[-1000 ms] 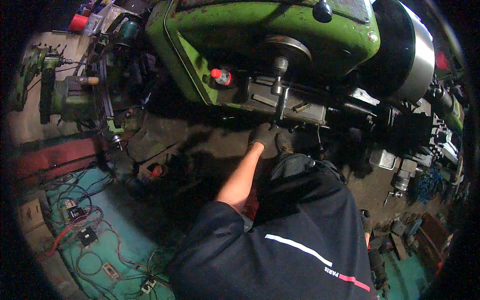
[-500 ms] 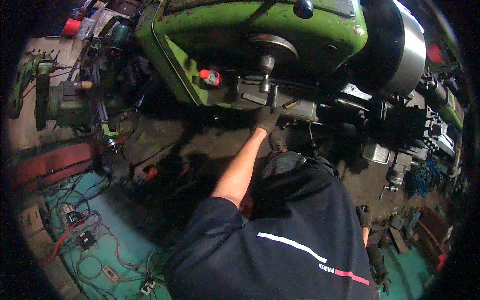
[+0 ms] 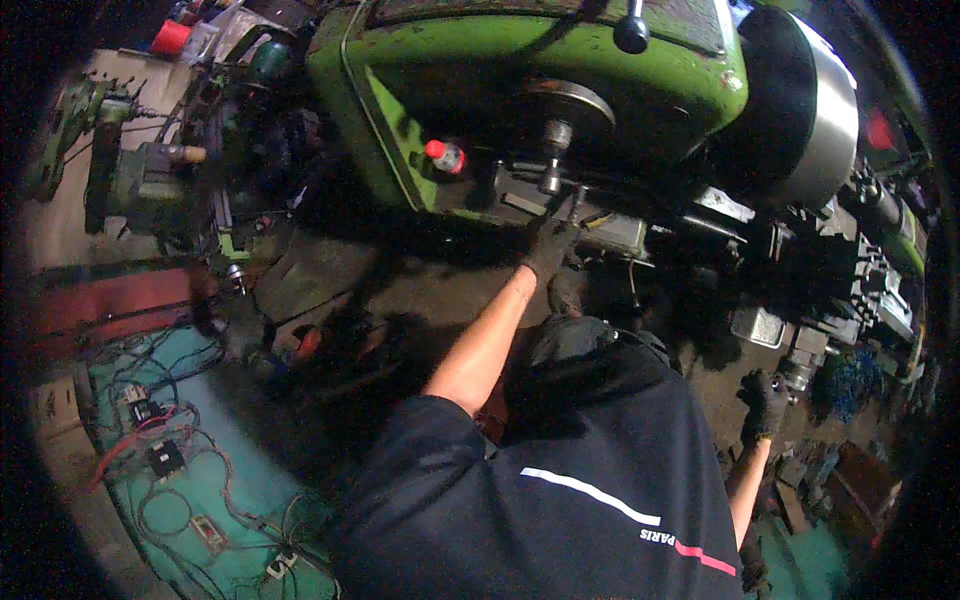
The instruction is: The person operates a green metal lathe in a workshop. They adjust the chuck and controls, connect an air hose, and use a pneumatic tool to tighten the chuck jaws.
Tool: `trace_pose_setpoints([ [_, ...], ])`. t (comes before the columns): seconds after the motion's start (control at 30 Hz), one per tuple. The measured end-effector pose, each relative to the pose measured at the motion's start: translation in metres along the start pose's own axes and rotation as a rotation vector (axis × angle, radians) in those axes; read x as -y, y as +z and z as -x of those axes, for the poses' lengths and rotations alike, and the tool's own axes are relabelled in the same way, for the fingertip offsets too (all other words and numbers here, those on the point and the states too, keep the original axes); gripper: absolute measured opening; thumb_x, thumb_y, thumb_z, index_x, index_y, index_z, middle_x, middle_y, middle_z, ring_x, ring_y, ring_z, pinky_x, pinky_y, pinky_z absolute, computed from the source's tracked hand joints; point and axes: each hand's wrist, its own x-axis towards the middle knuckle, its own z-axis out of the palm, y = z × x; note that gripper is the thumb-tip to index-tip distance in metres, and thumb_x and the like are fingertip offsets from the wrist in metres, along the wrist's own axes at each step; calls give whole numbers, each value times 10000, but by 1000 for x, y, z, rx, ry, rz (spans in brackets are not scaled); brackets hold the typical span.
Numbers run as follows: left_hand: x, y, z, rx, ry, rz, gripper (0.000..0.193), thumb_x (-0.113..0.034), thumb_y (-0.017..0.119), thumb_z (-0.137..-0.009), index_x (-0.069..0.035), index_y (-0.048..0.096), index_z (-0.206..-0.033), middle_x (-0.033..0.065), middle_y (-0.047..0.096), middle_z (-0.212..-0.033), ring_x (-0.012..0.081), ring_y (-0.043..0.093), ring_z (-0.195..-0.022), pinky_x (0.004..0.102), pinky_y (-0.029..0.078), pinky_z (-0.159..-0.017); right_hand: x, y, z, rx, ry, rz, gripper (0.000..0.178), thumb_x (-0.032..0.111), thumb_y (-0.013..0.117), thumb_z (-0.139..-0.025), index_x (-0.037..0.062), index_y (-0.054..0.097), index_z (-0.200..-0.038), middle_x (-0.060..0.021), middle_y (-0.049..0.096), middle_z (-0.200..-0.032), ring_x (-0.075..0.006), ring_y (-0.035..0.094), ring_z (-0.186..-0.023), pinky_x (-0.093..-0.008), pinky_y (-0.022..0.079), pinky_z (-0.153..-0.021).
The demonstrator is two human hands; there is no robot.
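My left hand [image 3: 552, 246], in a dark glove, reaches to the front edge of the green lathe [image 3: 500, 65]. A short metal rod [image 3: 578, 205] stands up from its fingers. Just above is a metal spindle end [image 3: 550, 178], apart from the hand. Behind them, a flat metal tray [image 3: 618, 234] carries a light bar [image 3: 525, 204]. My right hand [image 3: 764, 405], also gloved, is at the small crank handle [image 3: 793, 396] of a metal slide at the right. Its fingers are curled there, though darkness blurs the exact grip.
A small red-capped bottle [image 3: 446, 157] stands on the machine's left ledge. A black-knobbed lever [image 3: 631, 35] rises at the top. A metal dish [image 3: 759, 327] and blue tangled strands [image 3: 855, 385] lie at right. Cables [image 3: 190, 430] cover a green surface at lower left.
My right hand has come up and forward from beside my body to the crank handle. My left hand has shifted slightly right along with the rod. The whole view has tilted a little.
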Motion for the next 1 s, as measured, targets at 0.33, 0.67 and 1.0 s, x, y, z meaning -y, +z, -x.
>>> trace_pose_setpoints([
  [0.33, 3, 39, 32, 331, 141, -298, 485, -473, 720, -1115, -121, 686, -1447, 49, 760, -1111, 219, 731, -993, 423, 626, -911, 141, 207, -26, 713, -98, 82, 507, 331, 770, -1067, 6, 716, -1453, -100, 797, -1322, -213, 746, -1108, -401, 607, -983],
  [0.67, -90, 96, 47, 528, 236, -821, 439, -456, 655, -1118, -34, 768, -1153, 209, 787, -1073, 404, 740, -1026, 501, 595, -974, 159, 284, -1, 464, -1188, 895, 387, 132, 767, -918, 101, 770, -1304, -155, 788, -1248, -377, 728, -1225, -454, 570, -1082],
  [1.0, 15, 60, -56, -145, 534, -1181, 467, -433, 741, -1027, -107, 756, -1360, 189, 651, -1525, 436, 592, -1444, 639, 422, -1266, 107, 149, -40, 12, -1051, 1448, 668, 148, 756, -1019, 4, 524, -1628, -207, 731, -1406, -402, 703, -1264, -494, 570, -1087],
])
